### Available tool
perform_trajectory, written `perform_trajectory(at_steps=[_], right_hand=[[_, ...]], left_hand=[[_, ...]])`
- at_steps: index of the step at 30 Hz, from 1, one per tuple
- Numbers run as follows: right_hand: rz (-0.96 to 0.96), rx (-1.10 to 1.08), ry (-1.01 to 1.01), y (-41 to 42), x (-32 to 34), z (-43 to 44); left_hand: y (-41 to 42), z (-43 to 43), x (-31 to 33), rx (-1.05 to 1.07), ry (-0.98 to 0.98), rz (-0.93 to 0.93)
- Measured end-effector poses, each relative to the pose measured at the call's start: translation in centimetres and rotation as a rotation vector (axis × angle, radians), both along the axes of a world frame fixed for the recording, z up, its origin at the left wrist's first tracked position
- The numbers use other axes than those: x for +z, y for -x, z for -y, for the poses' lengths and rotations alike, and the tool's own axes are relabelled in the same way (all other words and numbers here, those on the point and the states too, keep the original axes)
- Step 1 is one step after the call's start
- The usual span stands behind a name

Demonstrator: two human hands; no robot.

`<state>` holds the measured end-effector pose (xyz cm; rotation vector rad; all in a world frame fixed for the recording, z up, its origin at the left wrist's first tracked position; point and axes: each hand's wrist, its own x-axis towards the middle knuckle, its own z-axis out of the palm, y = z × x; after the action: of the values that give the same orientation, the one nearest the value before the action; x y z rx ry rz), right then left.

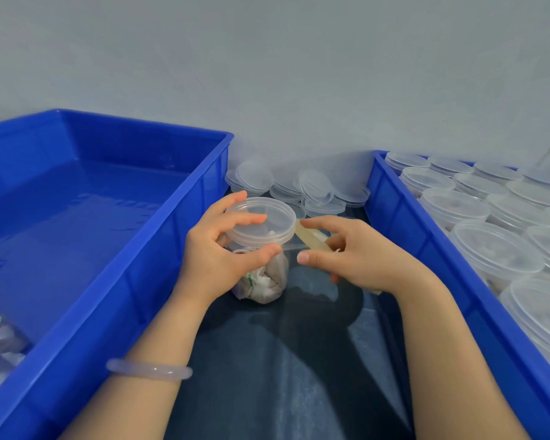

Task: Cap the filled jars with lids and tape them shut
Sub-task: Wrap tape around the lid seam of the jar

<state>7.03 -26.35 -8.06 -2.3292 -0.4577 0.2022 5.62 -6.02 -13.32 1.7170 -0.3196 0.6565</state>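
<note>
Left hand (213,258), just right of the big blue bin (185,223), curls round the lid (261,220), fingers over its top and thumb pressed at the seam where it meets the jar (267,281). The jar stands on the dark table (283,360) between the hands, with soft pale packets inside. It looks light and thin-walled, smooth enough to spin or tip, so it is best steadied from above at the stiffer lid rim. A clear strip runs from the thumb to the tape roll (310,238), which the right hand (362,258) grips, forefinger reaching to the lid's edge. The tape will likely crease if it goes slack. Loose lids (315,185) lie behind, and capped jars (496,249) fill the right bin (410,223).
</note>
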Motion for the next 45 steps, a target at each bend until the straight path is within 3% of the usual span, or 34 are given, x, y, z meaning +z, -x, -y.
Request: perform_trajectory(at_steps=[5,15,19,28,37,45], right_hand=[[0.202,-0.143,0.051,-0.3,-0.2,-0.4],[0.269,-0.186,0.044,-0.9,-1.0,-1.1],[0.287,-0.148,0.095,-1.0,-1.0,-1.2],[0.047,0.001,-0.033,-0.3,-1.0,-0.2],[0.185,-0.08,-0.035,0.0,-0.7,-0.3],[0.112,-0.067,-0.121,0.2,-0.2,-0.1]], left_hand=[[0.1,-0.2,0.0,-0.007,0.024,-0.004],[0.3,-0.4,0.3,-0.073,-0.008,-0.047],[0.5,0.7,0.4,0.02,-0.097,-0.065],[0.6,0.9,0.2,0.049,-0.023,-0.141],[0.7,-0.2,0.4,-0.06,0.005,-0.186],[1.3,-0.4,1.0,-0.19,0.061,-0.245]])
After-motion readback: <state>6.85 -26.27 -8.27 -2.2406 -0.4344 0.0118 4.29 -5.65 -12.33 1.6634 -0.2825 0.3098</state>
